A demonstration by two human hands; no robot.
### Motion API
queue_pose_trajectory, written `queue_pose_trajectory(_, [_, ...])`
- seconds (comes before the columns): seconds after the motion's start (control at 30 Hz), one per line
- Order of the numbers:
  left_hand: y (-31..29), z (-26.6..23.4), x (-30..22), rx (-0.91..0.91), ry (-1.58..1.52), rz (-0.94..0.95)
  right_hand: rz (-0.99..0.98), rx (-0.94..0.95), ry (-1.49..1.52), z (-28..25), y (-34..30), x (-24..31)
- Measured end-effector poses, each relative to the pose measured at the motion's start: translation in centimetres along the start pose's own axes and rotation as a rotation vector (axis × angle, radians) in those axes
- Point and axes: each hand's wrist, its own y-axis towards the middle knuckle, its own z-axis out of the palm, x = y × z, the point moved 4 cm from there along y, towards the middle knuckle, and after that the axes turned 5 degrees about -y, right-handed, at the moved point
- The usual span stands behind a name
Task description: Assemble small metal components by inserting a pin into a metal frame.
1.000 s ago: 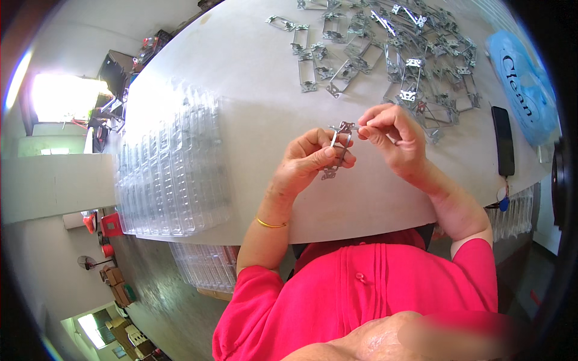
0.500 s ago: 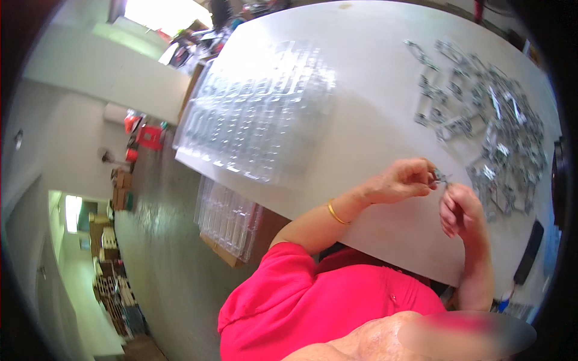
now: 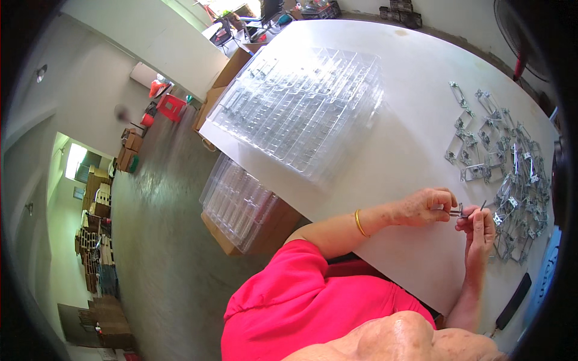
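Note:
My left hand (image 3: pixel 426 206), with a gold bangle at its wrist, is closed in a pinch on a small silver metal bracket (image 3: pixel 459 212) over the table's near right part. Facing it, my right hand (image 3: pixel 478 228) is closed too, its fingertips at the bracket's other side. A thin dark piece sticks up from the right fingers; whether it belongs to the bracket I cannot tell. To the right lies a spread pile of similar metal brackets (image 3: pixel 515 186), some long and some frame-shaped.
Clear plastic trays (image 3: pixel 295 108) with long compartments are stacked on the white table (image 3: pixel 415 126), far left. More clear trays (image 3: pixel 241 204) sit on a cardboard box below the left edge. A black strip-like object (image 3: pixel 513 304) lies near the right edge. A fan (image 3: pixel 522 36) stands beyond the table.
The view has shifted, so the table appears lower and farther right. Both hands have turned about the bracket; the right fingers now point up, and the thin dark piece shows above them.

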Motion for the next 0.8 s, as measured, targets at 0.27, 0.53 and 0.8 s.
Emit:
queue_pose_trajectory(0.27, [-0.4,-0.8,-0.3,-0.369,0.208,0.151,-0.577,-0.002,-0.72,2.6,-1.2,2.9])
queue_pose_trajectory(0.53, [-0.6,-0.3,-0.6,-0.29,0.198,0.017,-0.428,0.063,-0.7,3.2,-1.2,1.9])
queue_pose_trajectory(0.8, [-0.6,0.5,1.4,-0.258,0.225,0.055,-0.252,0.058,-0.62,4.0,-2.4,1.6])
